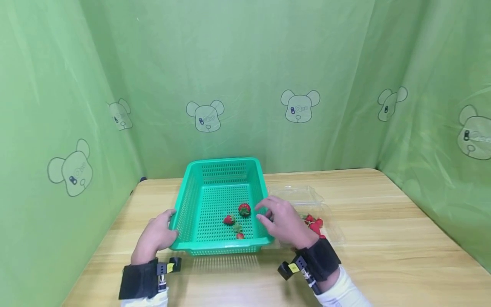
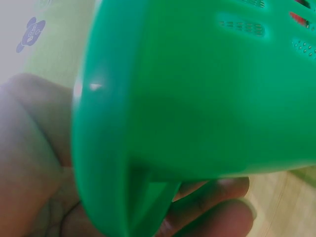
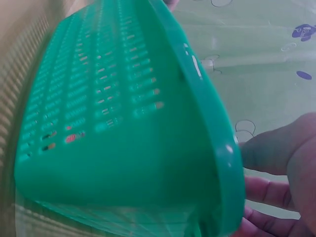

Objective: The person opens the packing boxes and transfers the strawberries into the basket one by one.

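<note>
Green basket (image 1: 222, 245) held in left grip (image 1: 155, 232).

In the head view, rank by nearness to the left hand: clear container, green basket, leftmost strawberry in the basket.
1. Green basket: left hand grips its left side.
2. Leftmost strawberry: inside the basket.
3. Clear container: right of the basket.

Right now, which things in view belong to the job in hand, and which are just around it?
Likely in the job:
green basket
strawberries inside it
clear container with more strawberries
left hand, gripping the basket
right hand, at the basket's right rim

Just around:
wooden table
green curtain
wrist straps
</note>
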`<state>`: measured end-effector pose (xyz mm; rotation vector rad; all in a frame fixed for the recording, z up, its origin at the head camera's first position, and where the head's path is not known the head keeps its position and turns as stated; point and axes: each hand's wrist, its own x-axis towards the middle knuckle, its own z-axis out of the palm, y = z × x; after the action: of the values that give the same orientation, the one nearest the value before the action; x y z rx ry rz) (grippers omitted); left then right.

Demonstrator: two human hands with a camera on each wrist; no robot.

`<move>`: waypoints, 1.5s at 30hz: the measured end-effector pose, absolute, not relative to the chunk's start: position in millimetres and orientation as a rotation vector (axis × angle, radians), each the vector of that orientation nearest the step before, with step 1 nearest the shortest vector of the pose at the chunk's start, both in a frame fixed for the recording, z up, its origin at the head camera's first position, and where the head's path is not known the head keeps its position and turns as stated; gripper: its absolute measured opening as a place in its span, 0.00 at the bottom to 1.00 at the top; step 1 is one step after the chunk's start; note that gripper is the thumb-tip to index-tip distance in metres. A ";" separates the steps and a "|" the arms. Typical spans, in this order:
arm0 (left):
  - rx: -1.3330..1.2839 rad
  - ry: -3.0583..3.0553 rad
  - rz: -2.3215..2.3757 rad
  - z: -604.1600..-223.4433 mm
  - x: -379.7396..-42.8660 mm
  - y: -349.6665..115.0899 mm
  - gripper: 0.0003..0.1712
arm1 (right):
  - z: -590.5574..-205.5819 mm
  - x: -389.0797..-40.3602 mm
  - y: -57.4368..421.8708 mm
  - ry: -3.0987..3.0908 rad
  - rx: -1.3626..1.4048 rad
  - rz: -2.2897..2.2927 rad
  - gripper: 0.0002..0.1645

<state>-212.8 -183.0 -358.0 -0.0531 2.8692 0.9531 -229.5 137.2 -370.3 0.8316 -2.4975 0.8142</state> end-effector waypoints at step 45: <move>-0.018 2.895 0.933 -358.9 -214.4 -184.3 0.36 | -371.0 -249.5 196.6 -3.044 0.487 0.799 0.14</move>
<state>-214.4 -184.3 -358.9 -0.0176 2.8951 0.9326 -249.5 196.6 -371.0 0.4869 -3.0441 0.7991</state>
